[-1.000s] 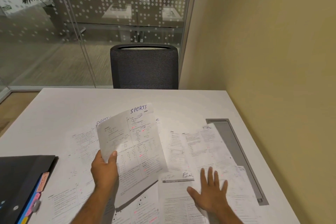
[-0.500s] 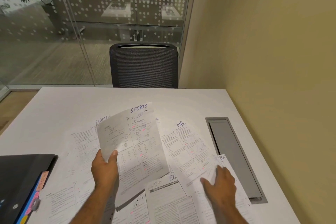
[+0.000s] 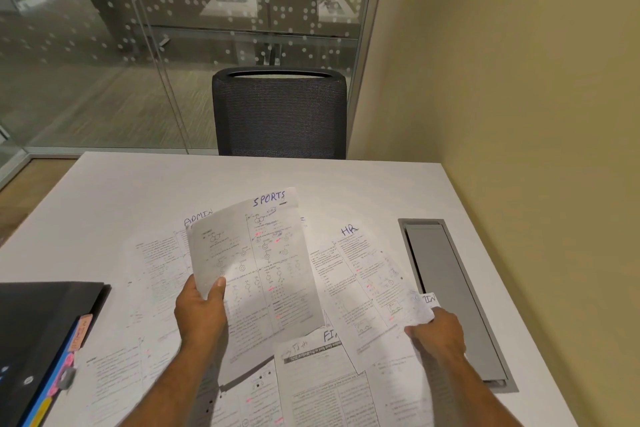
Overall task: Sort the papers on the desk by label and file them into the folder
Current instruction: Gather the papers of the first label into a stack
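Left hand (image 3: 201, 314) still pinches the raised SPORTS sheet (image 3: 254, 267), while the right hand (image 3: 437, 331), flat a second ago, now grips a sheet (image 3: 420, 308) beside the HR page (image 3: 360, 281); sorting continues, folder (image 3: 41, 333) unfilled at left.

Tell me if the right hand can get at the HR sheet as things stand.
Probably yes, but not freely. The HR sheet lies face up just left of the right hand with nothing on its upper part. That hand already pinches the corner of another paper, so it would need to let go first.
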